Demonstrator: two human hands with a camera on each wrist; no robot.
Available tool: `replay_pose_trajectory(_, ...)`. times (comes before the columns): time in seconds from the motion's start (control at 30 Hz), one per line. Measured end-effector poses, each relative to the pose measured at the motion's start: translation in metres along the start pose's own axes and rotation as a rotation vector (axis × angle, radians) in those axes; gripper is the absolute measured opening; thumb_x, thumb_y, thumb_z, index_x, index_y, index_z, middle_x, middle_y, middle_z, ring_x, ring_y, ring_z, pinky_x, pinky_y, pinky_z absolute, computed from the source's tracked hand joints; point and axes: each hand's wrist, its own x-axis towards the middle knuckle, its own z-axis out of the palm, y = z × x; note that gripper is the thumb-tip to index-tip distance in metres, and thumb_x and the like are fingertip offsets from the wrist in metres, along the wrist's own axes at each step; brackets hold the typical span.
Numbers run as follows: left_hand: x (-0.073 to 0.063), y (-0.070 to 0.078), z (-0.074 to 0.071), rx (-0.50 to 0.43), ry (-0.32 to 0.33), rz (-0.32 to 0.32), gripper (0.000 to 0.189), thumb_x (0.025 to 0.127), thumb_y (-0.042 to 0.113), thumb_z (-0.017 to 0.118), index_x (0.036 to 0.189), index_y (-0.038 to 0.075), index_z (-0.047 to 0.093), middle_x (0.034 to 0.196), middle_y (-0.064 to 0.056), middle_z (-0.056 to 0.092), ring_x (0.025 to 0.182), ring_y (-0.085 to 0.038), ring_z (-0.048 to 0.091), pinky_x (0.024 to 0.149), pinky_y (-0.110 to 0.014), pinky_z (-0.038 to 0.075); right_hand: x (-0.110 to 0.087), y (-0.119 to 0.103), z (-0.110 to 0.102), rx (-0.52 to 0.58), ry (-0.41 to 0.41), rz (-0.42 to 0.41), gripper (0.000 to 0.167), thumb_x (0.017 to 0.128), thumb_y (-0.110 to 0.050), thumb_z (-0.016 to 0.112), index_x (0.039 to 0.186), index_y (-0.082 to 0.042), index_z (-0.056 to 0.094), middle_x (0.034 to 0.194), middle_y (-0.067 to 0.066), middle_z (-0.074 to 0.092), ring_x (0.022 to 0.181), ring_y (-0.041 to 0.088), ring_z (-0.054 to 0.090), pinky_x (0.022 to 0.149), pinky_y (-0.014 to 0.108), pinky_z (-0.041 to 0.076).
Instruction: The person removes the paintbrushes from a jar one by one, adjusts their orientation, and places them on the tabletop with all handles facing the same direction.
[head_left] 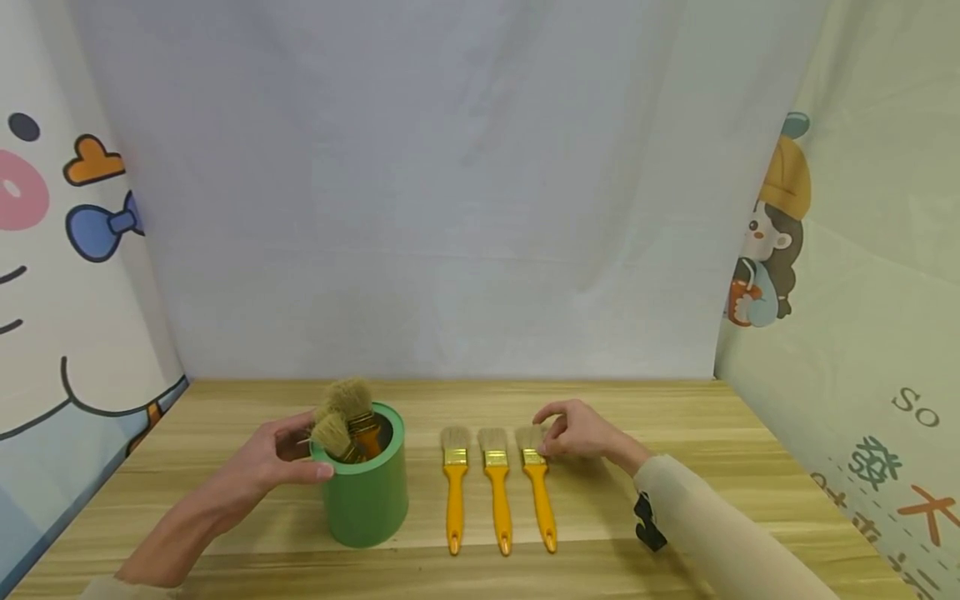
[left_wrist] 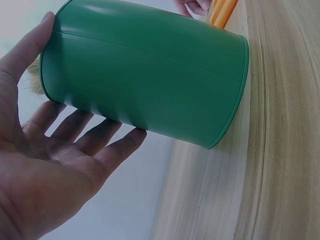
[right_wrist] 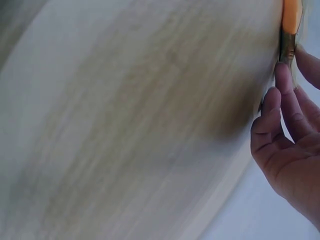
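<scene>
My left hand [head_left: 277,454] grips a green cylindrical can [head_left: 367,504] near its rim. In the left wrist view, the thumb and fingers [left_wrist: 115,150] spread round opposite sides of the can. Several paintbrushes [head_left: 351,398] stand in it, bristles up. To its right, three yellow-handled paintbrushes lie in a row with bristles pointing away: a left one [head_left: 455,492], a middle one [head_left: 499,496] and a right one [head_left: 542,496]. With thumb and fingertips, my right hand [head_left: 585,429] pinches the right paintbrush [right_wrist: 291,17] at its metal band, beside the bristles.
The wooden table [head_left: 420,575] runs back to a hanging white cloth [head_left: 450,208]. Printed cartoon cloths hang at the left [head_left: 67,333] and at the right [head_left: 840,350]. A black clip-like piece [head_left: 648,523] sits at the right sleeve [head_left: 712,525].
</scene>
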Motion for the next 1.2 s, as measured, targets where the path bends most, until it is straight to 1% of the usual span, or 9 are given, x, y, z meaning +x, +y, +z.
replay_pose_trajectory(0.1, 0.0000, 0.0003, 0.0002, -0.003, 0.003, -0.011, 0.078, 0.098, 0.014, 0.072, 0.163, -0.003, 0.033, 0.153, -0.025, 0.049, 0.138, -0.044, 0.051, 0.096, -0.040, 0.055, 0.0005, 0.0006, 0.0002, -0.013, 0.003, -0.014, 0.046, 0.090, -0.003, 0.081, 0.129, 0.011, 0.064, 0.086, 0.006, 0.075, 0.072, 0.016, 0.064, 0.063, 0.032, 0.048)
replay_pose_trajectory(0.27, 0.0003, 0.0003, 0.0010, -0.001, 0.003, -0.014, 0.079, 0.098, 0.013, 0.072, 0.163, -0.004, 0.031, 0.154, -0.027, 0.048, 0.139, -0.048, 0.048, 0.096, -0.040, 0.055, 0.0008, 0.0011, 0.0007, -0.030, 0.006, -0.023, 0.045, 0.090, -0.004, 0.081, 0.129, 0.011, 0.064, 0.087, 0.008, 0.073, 0.071, 0.015, 0.062, 0.062, 0.031, 0.048)
replay_pose_trajectory(0.33, 0.0004, -0.0001, 0.0010, 0.003, 0.001, -0.004, 0.080, 0.098, 0.014, 0.072, 0.163, -0.005, 0.030, 0.154, -0.029, 0.047, 0.139, -0.050, 0.047, 0.095, -0.040, 0.055, 0.0005, 0.0006, 0.0010, -0.036, 0.008, -0.024, 0.044, 0.090, -0.004, 0.080, 0.129, 0.011, 0.064, 0.087, 0.008, 0.073, 0.070, 0.015, 0.061, 0.062, 0.031, 0.048)
replay_pose_trajectory(0.57, 0.0006, -0.0013, 0.0021, 0.007, 0.015, -0.004, 0.079, 0.096, 0.015, 0.074, 0.162, -0.004, 0.034, 0.153, -0.026, 0.049, 0.137, -0.045, 0.051, 0.095, -0.039, 0.055, -0.0013, -0.0018, 0.0014, -0.050, 0.011, -0.028, 0.043, 0.090, -0.004, 0.081, 0.128, 0.011, 0.065, 0.086, 0.007, 0.072, 0.070, 0.015, 0.060, 0.061, 0.029, 0.047)
replay_pose_trajectory(0.73, 0.0000, -0.0018, 0.0021, 0.008, 0.015, 0.007, 0.079, 0.096, 0.014, 0.074, 0.162, -0.005, 0.034, 0.152, -0.026, 0.051, 0.136, -0.043, 0.052, 0.095, -0.039, 0.055, -0.0017, -0.0017, 0.0007, -0.046, 0.015, -0.023, 0.043, 0.090, -0.003, 0.081, 0.128, 0.011, 0.065, 0.087, 0.009, 0.072, 0.070, 0.015, 0.060, 0.062, 0.031, 0.047)
replay_pose_trajectory(1.03, -0.0006, -0.0017, 0.0016, 0.013, 0.017, 0.014, 0.078, 0.096, 0.014, 0.074, 0.161, -0.005, 0.035, 0.151, -0.024, 0.052, 0.135, -0.040, 0.054, 0.095, -0.039, 0.055, -0.0020, -0.0040, -0.0004, -0.044, 0.011, -0.024, 0.043, 0.091, -0.003, 0.080, 0.128, 0.011, 0.065, 0.087, 0.009, 0.072, 0.071, 0.016, 0.060, 0.062, 0.031, 0.048)
replay_pose_trajectory(1.2, -0.0010, -0.0016, 0.0016, 0.010, 0.021, 0.015, 0.077, 0.096, 0.013, 0.074, 0.161, -0.004, 0.038, 0.149, -0.022, 0.054, 0.131, -0.030, 0.057, 0.094, -0.039, 0.056, -0.0027, -0.0044, -0.0006, -0.042, 0.011, -0.023, 0.045, 0.091, -0.004, 0.081, 0.129, 0.012, 0.064, 0.087, 0.008, 0.072, 0.071, 0.016, 0.061, 0.062, 0.030, 0.048)
